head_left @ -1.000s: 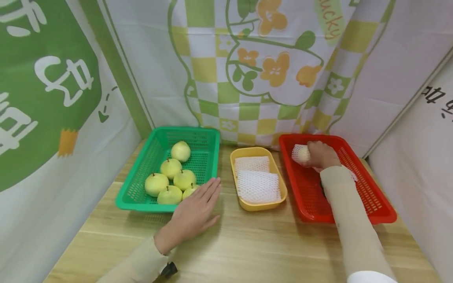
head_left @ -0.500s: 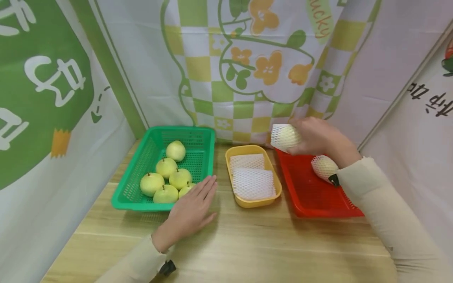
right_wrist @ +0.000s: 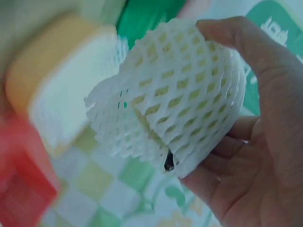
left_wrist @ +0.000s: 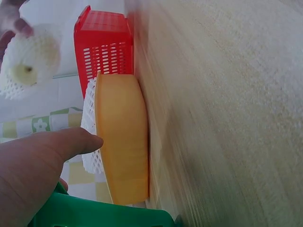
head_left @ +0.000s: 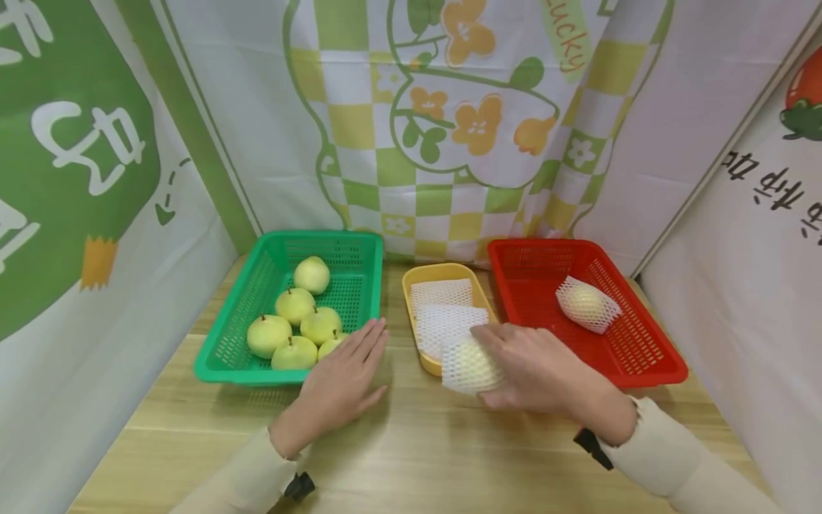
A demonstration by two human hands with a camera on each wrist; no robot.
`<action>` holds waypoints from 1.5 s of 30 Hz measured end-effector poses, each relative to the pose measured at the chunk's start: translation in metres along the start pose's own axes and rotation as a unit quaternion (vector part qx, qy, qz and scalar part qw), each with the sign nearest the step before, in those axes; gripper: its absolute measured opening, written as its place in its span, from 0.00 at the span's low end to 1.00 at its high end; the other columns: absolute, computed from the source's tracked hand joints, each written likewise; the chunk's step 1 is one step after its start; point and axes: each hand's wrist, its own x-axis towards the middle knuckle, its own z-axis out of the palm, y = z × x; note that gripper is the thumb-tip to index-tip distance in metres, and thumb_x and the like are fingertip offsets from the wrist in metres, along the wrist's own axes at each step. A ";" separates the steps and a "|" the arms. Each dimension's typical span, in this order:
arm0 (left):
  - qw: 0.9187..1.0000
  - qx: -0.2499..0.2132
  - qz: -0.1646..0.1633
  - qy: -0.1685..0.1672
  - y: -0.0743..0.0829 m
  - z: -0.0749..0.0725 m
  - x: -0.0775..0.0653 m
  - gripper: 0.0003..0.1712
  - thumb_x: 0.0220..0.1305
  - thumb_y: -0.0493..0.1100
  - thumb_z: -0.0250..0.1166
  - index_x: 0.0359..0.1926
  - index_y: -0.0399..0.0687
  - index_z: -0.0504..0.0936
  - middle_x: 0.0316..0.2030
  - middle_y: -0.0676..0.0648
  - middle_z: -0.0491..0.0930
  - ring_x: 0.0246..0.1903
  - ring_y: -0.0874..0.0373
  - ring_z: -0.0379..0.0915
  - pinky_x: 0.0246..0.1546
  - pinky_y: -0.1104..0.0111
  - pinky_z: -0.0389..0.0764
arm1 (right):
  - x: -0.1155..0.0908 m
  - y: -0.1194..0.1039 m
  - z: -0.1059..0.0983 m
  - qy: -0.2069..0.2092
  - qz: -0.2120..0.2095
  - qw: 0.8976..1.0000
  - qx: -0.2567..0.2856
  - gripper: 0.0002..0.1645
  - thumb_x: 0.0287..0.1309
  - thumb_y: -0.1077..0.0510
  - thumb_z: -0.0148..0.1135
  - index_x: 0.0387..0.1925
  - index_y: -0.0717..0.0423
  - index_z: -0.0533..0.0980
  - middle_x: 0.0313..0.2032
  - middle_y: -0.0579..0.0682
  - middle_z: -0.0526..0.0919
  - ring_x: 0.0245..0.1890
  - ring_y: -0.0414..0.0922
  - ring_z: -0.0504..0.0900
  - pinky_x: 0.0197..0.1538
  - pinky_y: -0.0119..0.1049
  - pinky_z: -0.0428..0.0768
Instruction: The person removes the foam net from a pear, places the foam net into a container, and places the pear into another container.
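Observation:
My right hand [head_left: 542, 368] grips a pear in a white foam net [head_left: 472, 364], held over the front of the yellow tray. In the right wrist view, thumb and fingers wrap the netted pear [right_wrist: 184, 94], and its dark stem pokes out near the net's open end. The left hand [head_left: 340, 378] lies with fingers straight at the near right corner of the green basket [head_left: 292, 377]. Several bare yellow-green pears [head_left: 294, 353] sit in that basket, one partly hidden behind the left hand. Another netted pear [head_left: 586, 305] lies in the red basket [head_left: 533, 300] at right.
Between the baskets, the yellow tray [head_left: 432, 365] holds white foam nets [head_left: 443, 293]. All of them stand on a wooden table [head_left: 411, 457]. A printed curtain [head_left: 424, 171] hangs behind, with white cloth walls [head_left: 732, 285] at the sides.
My right hand has lifted the netted pear out of the red basket and carried it left and nearer, over the tray's front. The left hand stays at the green basket. The view shifts slightly right.

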 end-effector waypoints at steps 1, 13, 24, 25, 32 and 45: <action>1.000 0.003 0.001 0.001 0.000 0.000 0.000 0.53 0.67 0.62 0.70 0.79 0.33 0.62 0.81 0.35 0.58 0.82 0.42 0.55 0.81 0.55 0.63 | -0.003 -0.005 0.007 -0.002 -0.001 1.000 0.002 0.47 0.46 0.39 0.80 0.61 0.61 0.77 0.53 0.55 0.88 0.42 0.50 0.88 0.40 0.46 0.90; 1.000 0.004 0.003 0.006 0.000 0.000 -0.001 0.53 0.68 0.62 0.70 0.79 0.32 0.62 0.81 0.35 0.58 0.81 0.42 0.56 0.81 0.54 0.64 | -0.018 -0.029 0.088 -0.075 0.008 0.996 0.056 0.42 0.47 0.35 0.80 0.56 0.53 0.75 0.49 0.52 0.88 0.35 0.45 0.86 0.36 0.39 0.87; 0.996 -0.061 0.019 0.067 0.002 -0.009 -0.001 0.52 0.64 0.56 0.75 0.76 0.30 0.65 0.79 0.34 0.62 0.79 0.40 0.60 0.79 0.52 0.67 | -0.029 -0.026 0.105 -0.063 0.014 0.995 0.076 0.51 0.54 0.33 0.77 0.69 0.58 0.72 0.61 0.56 0.84 0.48 0.51 0.89 0.51 0.48 0.89; 0.993 -0.077 0.027 0.080 0.005 -0.013 -0.002 0.51 0.63 0.55 0.76 0.76 0.30 0.66 0.79 0.34 0.63 0.78 0.40 0.62 0.77 0.52 0.68 | -0.031 -0.025 0.105 -0.065 0.016 0.994 0.081 0.52 0.54 0.33 0.77 0.70 0.58 0.71 0.62 0.57 0.83 0.50 0.53 0.88 0.53 0.50 0.89; 0.972 -0.201 0.112 0.040 0.023 -0.032 -0.016 0.35 0.71 0.51 0.69 0.71 0.36 0.75 0.69 0.38 0.78 0.67 0.45 0.79 0.64 0.55 0.84 | -0.043 -0.020 0.108 -0.049 0.033 0.990 0.125 0.56 0.51 0.32 0.79 0.73 0.57 0.71 0.64 0.57 0.83 0.58 0.52 0.86 0.57 0.49 0.88; 0.930 -0.332 0.126 -0.098 0.036 0.015 0.001 0.25 0.74 0.39 0.65 0.69 0.41 0.78 0.65 0.45 0.83 0.65 0.52 0.81 0.69 0.60 0.80 | -0.054 -0.007 0.109 -0.062 0.074 0.975 0.201 0.54 0.55 0.32 0.77 0.75 0.54 0.69 0.63 0.55 0.83 0.59 0.48 0.85 0.60 0.51 0.87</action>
